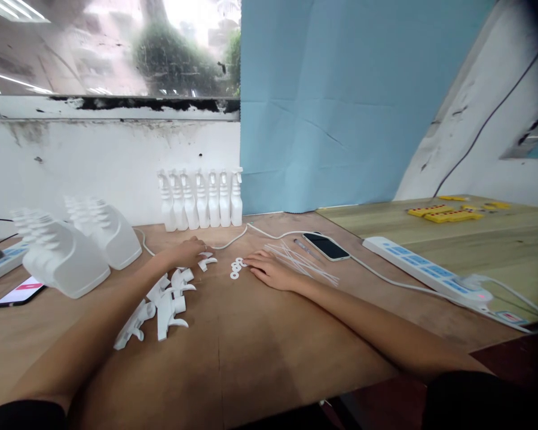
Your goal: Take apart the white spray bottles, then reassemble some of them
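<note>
My left hand [189, 251] rests on the table with its fingers loosely bent, beside small white trigger levers [207, 261]; its fingertips are partly hidden. Nearer to me, next to my left forearm, lie several white spray trigger heads [165, 310] in a loose pile. My right hand [271, 270] lies palm down with fingers stretched out, the tips at the edge of a small group of white ring washers [235, 269]. Just beyond that hand, thin white dip tubes [302, 263] are spread out.
White spray bottles [201, 203] stand in a row by the wall. More bottles [67, 257] lie at left near a lit phone [20, 292]. At right are a dark phone [326, 246], a pen [305, 247], a power strip [424, 269] with cable, and yellow parts [452, 215].
</note>
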Demonstrator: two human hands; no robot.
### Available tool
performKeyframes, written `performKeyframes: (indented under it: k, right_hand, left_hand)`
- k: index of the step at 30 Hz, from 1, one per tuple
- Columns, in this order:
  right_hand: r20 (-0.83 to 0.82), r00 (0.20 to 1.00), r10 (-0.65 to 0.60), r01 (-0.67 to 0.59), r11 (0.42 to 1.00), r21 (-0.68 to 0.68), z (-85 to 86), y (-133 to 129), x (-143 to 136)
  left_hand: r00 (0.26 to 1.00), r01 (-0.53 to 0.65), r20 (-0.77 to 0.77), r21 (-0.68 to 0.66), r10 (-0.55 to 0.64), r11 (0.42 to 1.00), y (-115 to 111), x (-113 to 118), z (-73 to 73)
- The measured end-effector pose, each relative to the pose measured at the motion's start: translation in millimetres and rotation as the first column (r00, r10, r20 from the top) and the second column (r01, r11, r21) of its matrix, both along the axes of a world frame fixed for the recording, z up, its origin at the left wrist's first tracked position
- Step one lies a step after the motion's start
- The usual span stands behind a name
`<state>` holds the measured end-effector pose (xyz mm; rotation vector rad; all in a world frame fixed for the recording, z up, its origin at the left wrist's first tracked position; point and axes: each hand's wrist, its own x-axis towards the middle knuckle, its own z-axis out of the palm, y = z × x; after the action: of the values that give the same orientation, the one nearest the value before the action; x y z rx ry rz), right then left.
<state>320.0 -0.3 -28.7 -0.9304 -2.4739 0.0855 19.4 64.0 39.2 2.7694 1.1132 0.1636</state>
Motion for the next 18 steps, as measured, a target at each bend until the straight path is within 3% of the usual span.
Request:
performKeyframes:
  k: [3,10,18]
  right_hand:
    - [-0.06,0.998,0.005,-0.004,1.0,0.009,1.1,0,0]
    - [-0.132,0.99,-0.054,0.056,0.998,0.015,5.3,-4,-1]
    - [-0.143,0.986,-0.09,0.094,0.995,0.018,8.0,-10,-3]
  left_hand:
    - [0.999,0.032,0.029,0.003,-0.032,0.999,-10,7,1.6]
    - [0.991,0.015,0.133,0.045,-0.02,0.999,-63,14,12.7]
    - [0.998,0.056,0.031,0.087,-0.059,0.995,-80,21,-7.0]
